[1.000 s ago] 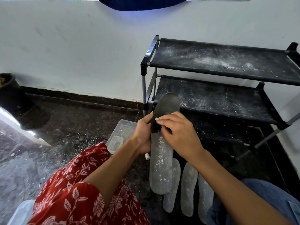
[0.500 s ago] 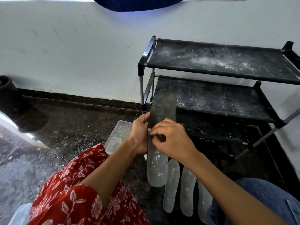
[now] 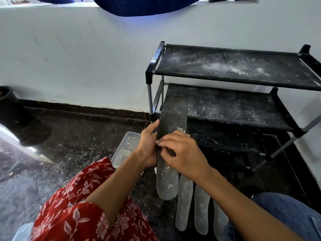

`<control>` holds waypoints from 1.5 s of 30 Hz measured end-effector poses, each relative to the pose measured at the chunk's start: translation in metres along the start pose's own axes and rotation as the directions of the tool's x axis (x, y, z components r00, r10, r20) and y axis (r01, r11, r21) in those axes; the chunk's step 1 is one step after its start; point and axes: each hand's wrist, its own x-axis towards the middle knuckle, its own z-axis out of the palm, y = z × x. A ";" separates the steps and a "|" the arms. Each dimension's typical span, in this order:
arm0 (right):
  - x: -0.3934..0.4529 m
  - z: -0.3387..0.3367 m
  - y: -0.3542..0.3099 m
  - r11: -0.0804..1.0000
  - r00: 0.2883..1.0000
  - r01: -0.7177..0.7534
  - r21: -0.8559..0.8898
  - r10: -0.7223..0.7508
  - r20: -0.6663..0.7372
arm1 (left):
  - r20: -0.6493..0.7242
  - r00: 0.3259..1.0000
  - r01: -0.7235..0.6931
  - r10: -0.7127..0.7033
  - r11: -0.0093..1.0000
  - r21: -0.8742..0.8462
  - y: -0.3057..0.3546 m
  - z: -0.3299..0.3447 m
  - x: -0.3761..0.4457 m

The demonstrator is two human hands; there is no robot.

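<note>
A long grey shoe insole (image 3: 171, 122), dusted with white powder on its near half, stands upright in front of me. My left hand (image 3: 148, 145) grips its left edge at the middle. My right hand (image 3: 182, 153) lies across its face with curled fingers pinching something small and pale at the insole's left edge; what it is cannot be made out. Three more powdered insoles (image 3: 184, 204) lie side by side on the dark floor below.
A black three-tier shoe rack (image 3: 234, 70), speckled with white powder, stands against the white wall at right. A clear plastic tub (image 3: 126, 146) sits on the floor left of my hands. A dark pot (image 3: 7, 98) stands far left. My knees fill the bottom edge.
My right hand has slid down and left across the insole, from near its dark upper part to its left edge. The insole stays upright in my left hand.
</note>
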 end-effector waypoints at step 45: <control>0.005 -0.014 0.022 0.981 0.984 -0.177 -0.078 0.174 -0.038 | 0.006 0.997 -0.076 0.076 0.997 0.020 0.000 -0.015 0.000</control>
